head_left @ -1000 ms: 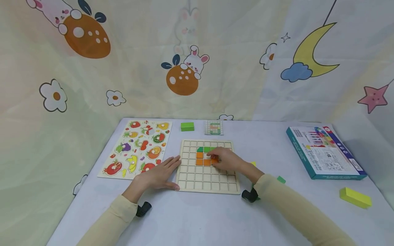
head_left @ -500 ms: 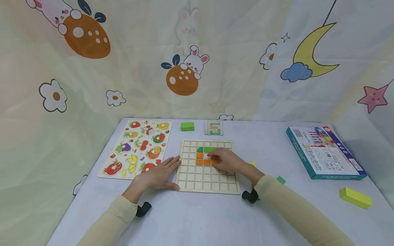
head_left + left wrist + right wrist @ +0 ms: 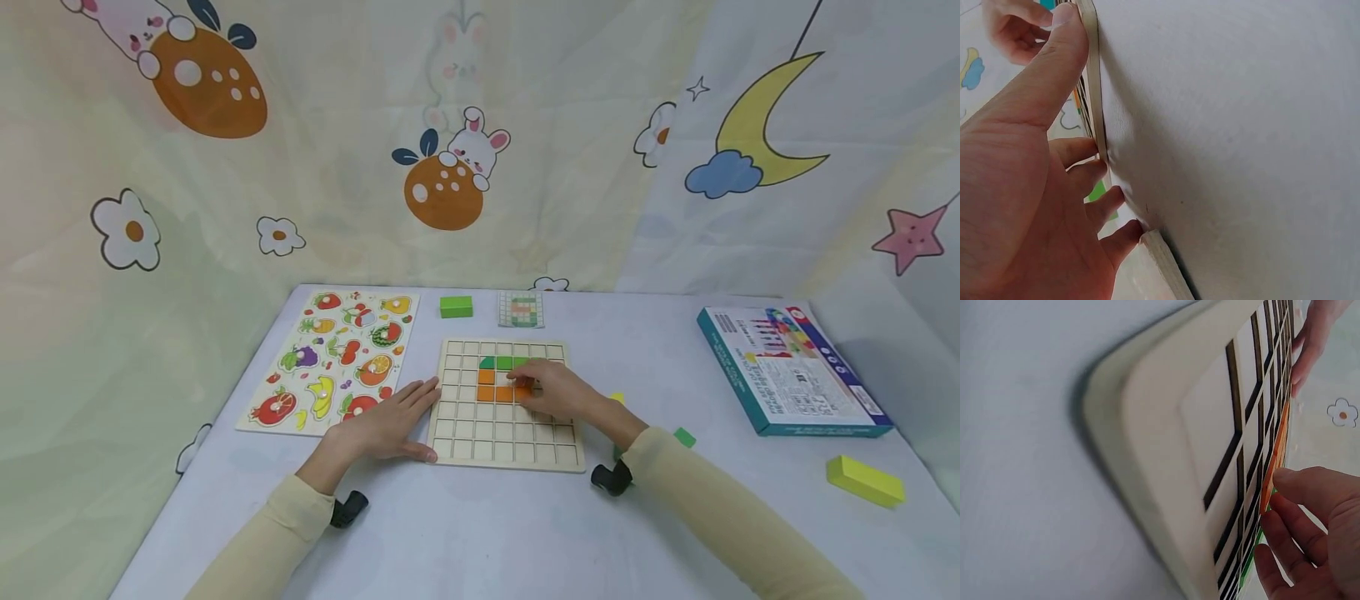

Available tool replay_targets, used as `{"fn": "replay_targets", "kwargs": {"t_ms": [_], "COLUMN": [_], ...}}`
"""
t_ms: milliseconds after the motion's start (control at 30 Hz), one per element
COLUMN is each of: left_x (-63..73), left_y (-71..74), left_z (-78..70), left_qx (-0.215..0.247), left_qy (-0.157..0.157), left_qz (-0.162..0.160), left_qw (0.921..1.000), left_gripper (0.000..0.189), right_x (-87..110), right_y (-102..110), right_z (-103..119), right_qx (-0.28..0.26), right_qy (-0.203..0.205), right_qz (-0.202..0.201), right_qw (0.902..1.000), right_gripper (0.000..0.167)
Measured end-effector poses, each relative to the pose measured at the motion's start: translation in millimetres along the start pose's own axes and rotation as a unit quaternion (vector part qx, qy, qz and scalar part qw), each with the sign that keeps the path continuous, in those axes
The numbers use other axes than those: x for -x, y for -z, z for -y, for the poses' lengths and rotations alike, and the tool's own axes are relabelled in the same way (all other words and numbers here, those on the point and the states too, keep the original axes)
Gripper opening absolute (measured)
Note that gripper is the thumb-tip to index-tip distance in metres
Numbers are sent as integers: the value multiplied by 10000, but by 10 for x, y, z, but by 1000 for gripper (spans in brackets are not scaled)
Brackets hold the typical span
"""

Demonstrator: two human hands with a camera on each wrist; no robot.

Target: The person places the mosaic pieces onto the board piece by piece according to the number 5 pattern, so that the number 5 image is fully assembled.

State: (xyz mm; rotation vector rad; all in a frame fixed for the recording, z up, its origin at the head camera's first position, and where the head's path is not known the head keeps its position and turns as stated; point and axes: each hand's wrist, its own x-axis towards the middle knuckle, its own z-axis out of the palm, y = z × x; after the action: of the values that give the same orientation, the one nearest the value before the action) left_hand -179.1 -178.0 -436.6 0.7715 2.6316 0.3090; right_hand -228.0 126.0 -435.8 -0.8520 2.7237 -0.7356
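A wooden grid board [image 3: 465, 431] lies mid-table with green tiles [image 3: 504, 363] along one row and orange tiles [image 3: 487, 393] below them. My left hand [image 3: 382, 427] rests flat at the board's left side, its fingers and thumb spread straight along the edge. In the left wrist view, the left thumb [image 3: 1063, 56] and fingertips meet the board's rim. Over the orange tiles is my right hand [image 3: 558, 390], thumb and fingers bent down. In the right wrist view, its thumb [image 3: 1304, 484] and index finger pinch an orange tile [image 3: 1267, 495] at the board's surface.
A fruit puzzle [image 3: 315, 375] lies left of the board. Behind stand a green block [image 3: 456, 307] and a small pattern card [image 3: 521, 309]. On the right are a teal-edged box [image 3: 795, 371] and a yellow block [image 3: 866, 481]. A green piece [image 3: 684, 437] lies beside the right sleeve.
The right fingers shift very slightly over the orange tiles. The left hand stays in place, and the head view tilts a touch.
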Motion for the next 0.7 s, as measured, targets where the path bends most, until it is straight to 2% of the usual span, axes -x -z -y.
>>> {"fn": "replay_targets", "kwargs": {"t_ms": [267,500,700], "left_x": [-2,-1,-2], "left_y": [1,8,3], "left_z": [-3,-8,13], "left_qx": [-10,-30,-57], "left_qy": [26,110,59], "left_qz": [7,100,90], "left_qw": [10000,9999,9999], "left_gripper": [100,102,102], "right_x": [188,550,857], "right_y": [163,336,480], "right_z": [-167,-521,-758], "right_qx": [-229,-97,19], "right_qy": [-423,-755,-974], "right_qz": [-246,-649,-866], "right_qw": [9985,9950,9915], "right_gripper": [40,43,43]}}
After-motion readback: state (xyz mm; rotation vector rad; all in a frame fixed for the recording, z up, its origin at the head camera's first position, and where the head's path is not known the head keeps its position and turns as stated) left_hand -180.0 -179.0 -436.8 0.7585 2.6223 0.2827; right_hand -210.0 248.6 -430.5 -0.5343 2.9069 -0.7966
